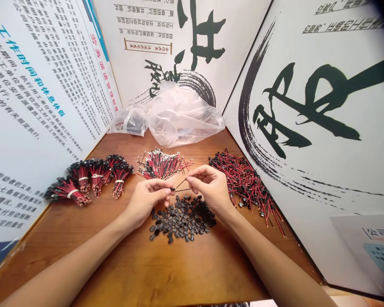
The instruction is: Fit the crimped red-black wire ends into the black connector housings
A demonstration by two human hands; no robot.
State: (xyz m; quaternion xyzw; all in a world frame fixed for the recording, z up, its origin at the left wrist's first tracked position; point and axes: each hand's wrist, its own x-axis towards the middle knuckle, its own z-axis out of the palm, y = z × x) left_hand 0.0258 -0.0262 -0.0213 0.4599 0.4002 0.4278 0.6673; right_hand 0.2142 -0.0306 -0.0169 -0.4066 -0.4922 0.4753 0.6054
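Between thumb and fingertips, my left hand (151,197) pinches a small black connector housing (172,189). My right hand (209,185) is closed on thin wires (181,184), which reach across to the housing; whether they sit inside it is too small to tell. Directly below both hands lies a pile of loose black connector housings (182,221). Just beyond my fingers is a heap of red and black wires (161,164) with pale metal ends. To the right spreads a pile of red and black wires with black connectors (243,181).
Several bundles of wires with connectors (96,175), tied with pale bands, lie at the left. A clear plastic bag (182,119) and a smaller bag with dark contents (136,120) rest at the back. Printed panels (185,42) enclose the wooden table (166,273) on three sides.
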